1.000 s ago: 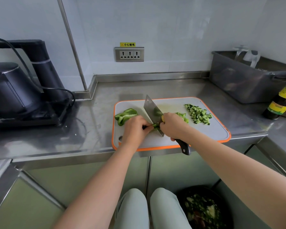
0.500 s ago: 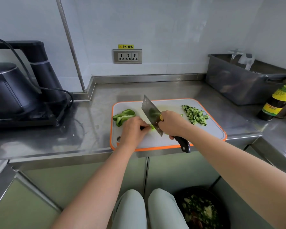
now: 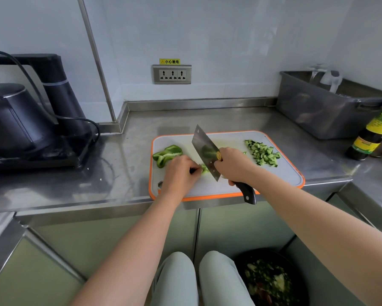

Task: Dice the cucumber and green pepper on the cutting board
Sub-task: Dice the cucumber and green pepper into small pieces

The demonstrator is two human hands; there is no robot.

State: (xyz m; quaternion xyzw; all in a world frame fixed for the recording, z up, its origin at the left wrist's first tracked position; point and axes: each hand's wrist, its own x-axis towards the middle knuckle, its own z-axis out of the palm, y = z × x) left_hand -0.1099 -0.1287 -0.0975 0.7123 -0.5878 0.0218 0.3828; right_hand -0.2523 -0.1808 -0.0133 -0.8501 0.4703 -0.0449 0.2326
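On the steel counter (image 3: pixel 123 173), a black kettle on its base (image 3: pixel 20 127) stood to the left and a grey plastic tub (image 3: pixel 318 111) with a dark sauce bottle (image 3: pixel 372 133) to the right, all apart from the white, orange-rimmed cutting board (image 3: pixel 282 173). The left hand (image 3: pixel 179 173) pressed a green pepper strip (image 3: pixel 204 168) down, more pepper pieces (image 3: pixel 166 154) lying beside it. The right hand (image 3: pixel 234 165) gripped a steel cleaver (image 3: pixel 204 151), and the diced cucumber pile (image 3: pixel 263 153) lay at the board's right.
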